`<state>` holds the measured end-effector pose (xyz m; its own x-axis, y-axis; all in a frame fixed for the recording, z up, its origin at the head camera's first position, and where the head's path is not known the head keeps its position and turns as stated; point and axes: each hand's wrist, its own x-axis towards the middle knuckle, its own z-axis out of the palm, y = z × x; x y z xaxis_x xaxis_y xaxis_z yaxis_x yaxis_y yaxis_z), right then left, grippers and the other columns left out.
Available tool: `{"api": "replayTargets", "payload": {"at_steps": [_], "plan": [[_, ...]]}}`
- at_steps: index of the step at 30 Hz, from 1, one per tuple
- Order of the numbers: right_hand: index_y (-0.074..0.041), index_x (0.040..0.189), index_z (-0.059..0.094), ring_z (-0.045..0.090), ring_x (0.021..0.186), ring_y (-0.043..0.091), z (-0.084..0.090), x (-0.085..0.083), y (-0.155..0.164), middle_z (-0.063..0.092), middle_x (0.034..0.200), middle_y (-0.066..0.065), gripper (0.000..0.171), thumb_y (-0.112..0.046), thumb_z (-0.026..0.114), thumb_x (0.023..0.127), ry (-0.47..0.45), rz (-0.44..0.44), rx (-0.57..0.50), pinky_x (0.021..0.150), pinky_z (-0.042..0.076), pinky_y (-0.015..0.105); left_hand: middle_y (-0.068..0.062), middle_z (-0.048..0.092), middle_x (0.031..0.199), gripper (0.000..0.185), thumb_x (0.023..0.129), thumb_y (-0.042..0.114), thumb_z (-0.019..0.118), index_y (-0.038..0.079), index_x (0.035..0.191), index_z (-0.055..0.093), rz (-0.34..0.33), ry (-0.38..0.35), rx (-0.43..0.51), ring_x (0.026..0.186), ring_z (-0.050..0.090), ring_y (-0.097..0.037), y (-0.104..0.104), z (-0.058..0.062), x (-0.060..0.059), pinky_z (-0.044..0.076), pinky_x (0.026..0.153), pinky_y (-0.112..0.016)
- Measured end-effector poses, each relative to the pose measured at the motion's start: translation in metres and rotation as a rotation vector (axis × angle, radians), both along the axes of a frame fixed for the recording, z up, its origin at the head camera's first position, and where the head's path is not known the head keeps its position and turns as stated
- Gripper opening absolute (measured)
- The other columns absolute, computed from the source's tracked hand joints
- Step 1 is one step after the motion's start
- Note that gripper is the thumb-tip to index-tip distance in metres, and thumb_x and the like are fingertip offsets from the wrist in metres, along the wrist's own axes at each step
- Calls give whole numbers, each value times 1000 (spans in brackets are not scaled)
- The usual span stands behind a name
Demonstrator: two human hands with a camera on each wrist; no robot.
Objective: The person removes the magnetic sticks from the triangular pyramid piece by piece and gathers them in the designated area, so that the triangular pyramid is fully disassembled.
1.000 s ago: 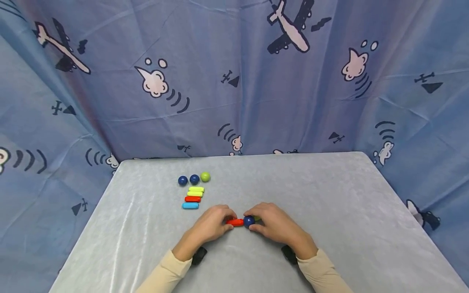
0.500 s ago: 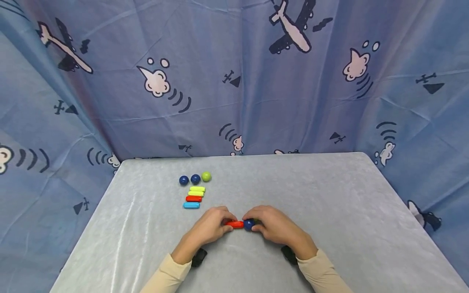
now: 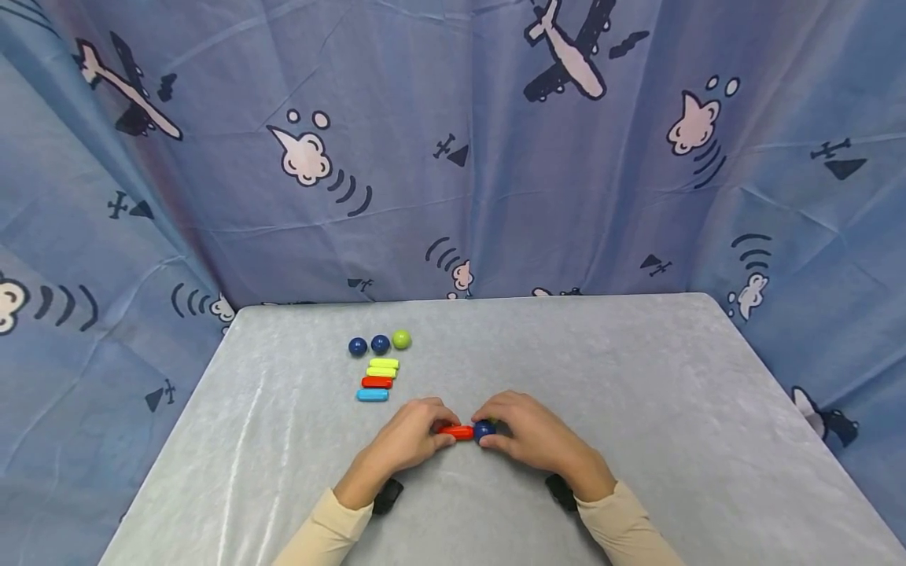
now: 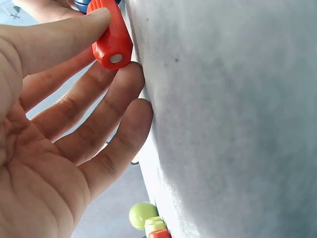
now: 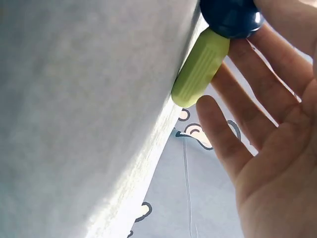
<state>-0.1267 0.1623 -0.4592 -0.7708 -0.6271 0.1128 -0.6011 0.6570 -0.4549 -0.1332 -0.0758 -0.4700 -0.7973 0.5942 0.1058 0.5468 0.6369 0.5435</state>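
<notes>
My left hand point(image 3: 410, 434) pinches a red magnetic rod point(image 3: 462, 432) between thumb and fingers, low over the table. A round metal spot shows on the rod's near end in the left wrist view. The rod's other end meets a dark blue ball point(image 3: 484, 431), which my right hand point(image 3: 534, 432) grips between thumb and fingers. From that ball a yellow-green rod point(image 5: 200, 69) juts out under the right palm, its far end low by the table surface. In the head view the right hand hides most of this rod.
Left of the hands lie a light blue rod point(image 3: 372, 395), a red rod point(image 3: 377, 383) and two yellow rods point(image 3: 382, 373) in a stack. Behind them sit two dark blue balls point(image 3: 358, 347) and a green ball point(image 3: 401, 339). A patterned curtain point(image 3: 396, 157) hangs behind the grey table point(image 3: 672, 409).
The head view has shifted slightly. Both hands keep their hold on the joined red rod and blue ball, with only tiny movement. The loose pieces stay where they were.
</notes>
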Motion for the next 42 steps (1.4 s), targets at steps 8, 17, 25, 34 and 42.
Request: {"api": "replayTargets", "payload": {"at_steps": [8,17,25,34,42], "plan": [[-19,114,73,64,106,12,1,2,0,71,111,-8,29,-32,75,88,10,-21,17,96,51,39,2,69,87,14,85,15,79,11,99,78,4,7,-10,74,58,-9,3,1,1,46,67,-19],[-19,114,73,64,106,12,1,1,-1,71,111,-8,29,-33,75,89,-3,-25,23,95,51,38,2,69,86,14,84,14,79,11,98,80,19,28,-20,73,58,-6,4,1,4,47,66,-18],[-18,114,73,64,104,13,2,2,-1,71,110,-7,29,-31,76,88,-12,-19,13,94,52,38,3,67,84,15,84,16,80,12,98,80,40,-41,-4,69,52,-5,0,0,2,42,63,-17],[-18,114,73,64,105,12,1,2,1,71,110,-7,29,-32,76,88,-34,-28,26,94,52,38,4,65,81,12,83,12,80,12,95,79,63,-63,-8,69,53,-6,-7,1,-1,43,64,-19],[-18,114,73,64,106,14,3,3,2,71,110,-7,30,-32,76,87,-33,-25,35,95,52,39,6,63,80,14,79,9,82,14,91,77,189,-49,4,71,53,-10,-34,9,-2,42,65,-21]]}}
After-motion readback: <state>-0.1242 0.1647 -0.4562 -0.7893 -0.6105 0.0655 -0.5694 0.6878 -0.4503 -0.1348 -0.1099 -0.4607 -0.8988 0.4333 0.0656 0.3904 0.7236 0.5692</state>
